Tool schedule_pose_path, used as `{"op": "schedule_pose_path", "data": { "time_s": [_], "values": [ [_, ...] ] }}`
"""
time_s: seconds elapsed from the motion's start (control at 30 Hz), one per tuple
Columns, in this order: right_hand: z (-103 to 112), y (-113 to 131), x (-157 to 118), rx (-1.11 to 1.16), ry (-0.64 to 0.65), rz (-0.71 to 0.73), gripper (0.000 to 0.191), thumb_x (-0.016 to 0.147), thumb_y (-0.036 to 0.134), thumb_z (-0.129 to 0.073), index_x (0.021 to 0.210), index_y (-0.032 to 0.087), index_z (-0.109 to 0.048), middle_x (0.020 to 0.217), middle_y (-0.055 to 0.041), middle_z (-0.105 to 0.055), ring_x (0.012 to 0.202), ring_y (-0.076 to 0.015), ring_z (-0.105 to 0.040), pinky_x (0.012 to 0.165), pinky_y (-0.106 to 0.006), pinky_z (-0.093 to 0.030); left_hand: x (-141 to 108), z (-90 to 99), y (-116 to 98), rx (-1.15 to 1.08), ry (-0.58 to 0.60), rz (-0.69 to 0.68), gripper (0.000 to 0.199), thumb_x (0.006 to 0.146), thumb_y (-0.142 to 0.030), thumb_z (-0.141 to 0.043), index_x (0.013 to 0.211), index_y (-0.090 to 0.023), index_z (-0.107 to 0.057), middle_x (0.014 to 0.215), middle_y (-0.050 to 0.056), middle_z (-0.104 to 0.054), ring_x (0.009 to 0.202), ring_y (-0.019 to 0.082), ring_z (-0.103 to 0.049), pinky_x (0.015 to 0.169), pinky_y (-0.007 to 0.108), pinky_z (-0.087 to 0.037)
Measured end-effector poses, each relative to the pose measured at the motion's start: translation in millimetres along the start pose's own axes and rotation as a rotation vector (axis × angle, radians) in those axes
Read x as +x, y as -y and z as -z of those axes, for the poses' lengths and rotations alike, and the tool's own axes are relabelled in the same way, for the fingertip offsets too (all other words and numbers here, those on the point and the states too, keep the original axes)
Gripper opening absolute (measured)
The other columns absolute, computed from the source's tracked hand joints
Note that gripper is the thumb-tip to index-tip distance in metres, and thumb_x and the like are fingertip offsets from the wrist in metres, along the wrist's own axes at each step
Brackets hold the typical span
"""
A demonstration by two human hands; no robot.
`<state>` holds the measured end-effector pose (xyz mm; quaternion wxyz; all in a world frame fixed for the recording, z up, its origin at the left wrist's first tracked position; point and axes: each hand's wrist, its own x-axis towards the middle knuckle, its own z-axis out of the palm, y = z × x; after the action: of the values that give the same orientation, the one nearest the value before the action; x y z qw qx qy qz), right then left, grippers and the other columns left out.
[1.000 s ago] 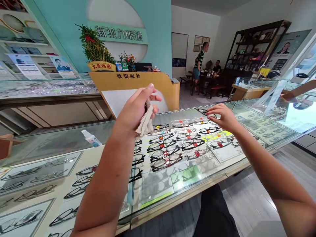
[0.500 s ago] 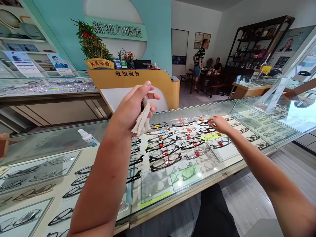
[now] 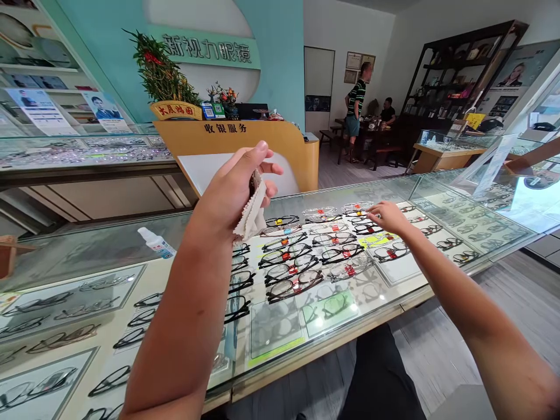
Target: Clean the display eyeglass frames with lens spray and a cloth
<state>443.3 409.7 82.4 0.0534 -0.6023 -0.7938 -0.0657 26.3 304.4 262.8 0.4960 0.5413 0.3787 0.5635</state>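
Note:
My left hand [image 3: 238, 184] is raised above the glass counter, its fingers curled round a beige cleaning cloth [image 3: 252, 217] with a zigzag edge. Part of the cloth is hidden in the palm. Reaching down to the far rows on the counter, my right hand [image 3: 389, 218] has thumb and fingers pinched at the end of a pair of dark-framed glasses [image 3: 365, 226]. Several rows of glasses [image 3: 292, 269] lie between and in front of my hands, many with red, yellow or blue tags on the lenses or bridge.
A white spray bottle [image 3: 156, 242] stands tilted in view left of my left forearm. More glasses [image 3: 109, 380] show at lower left. Beyond the glass counter [image 3: 385, 318] is a wooden cashier desk [image 3: 262, 137]. A person in a striped shirt [image 3: 356, 99] stands at the back, near a seated person.
My two hands keep nearly the same places, the left on the cloth and the right at the far glasses. The view has shifted very slightly.

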Motion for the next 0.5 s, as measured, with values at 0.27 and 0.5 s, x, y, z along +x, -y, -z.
{"op": "schedule_pose_path", "data": {
  "time_s": [0.27, 0.5],
  "values": [
    [11.5, 13.4, 50.2, -0.067, 0.091, -0.193, 0.032, 0.102, 0.026, -0.061, 0.122, 0.025, -0.086, 0.128, -0.0123, -0.08, 0.125, -0.0315, -0.063, 0.103, -0.04, -0.044, -6.3, -1.7, 0.3, 0.4, 0.084, -0.226, 0.01, 0.082, -0.023, -0.075, 0.081, -0.019, -0.066, 0.08, 0.002, -0.069, 0.059, 0.01, -0.049, 0.057, 0.03, -0.037],
    [1.1, 20.2, 73.5, -0.035, 0.236, -0.288, 0.032, 0.102, 0.042, -0.072, 0.122, 0.018, -0.078, 0.124, -0.0095, -0.078, 0.123, -0.0275, -0.07, 0.116, -0.053, -0.047, -11.8, -2.2, -3.7, 0.466, 0.159, -0.299, 0.008, 0.078, -0.022, -0.074, 0.074, -0.02, -0.067, 0.068, -0.002, -0.064, 0.058, 0.01, -0.048, 0.058, 0.027, -0.04]
  ]
}}
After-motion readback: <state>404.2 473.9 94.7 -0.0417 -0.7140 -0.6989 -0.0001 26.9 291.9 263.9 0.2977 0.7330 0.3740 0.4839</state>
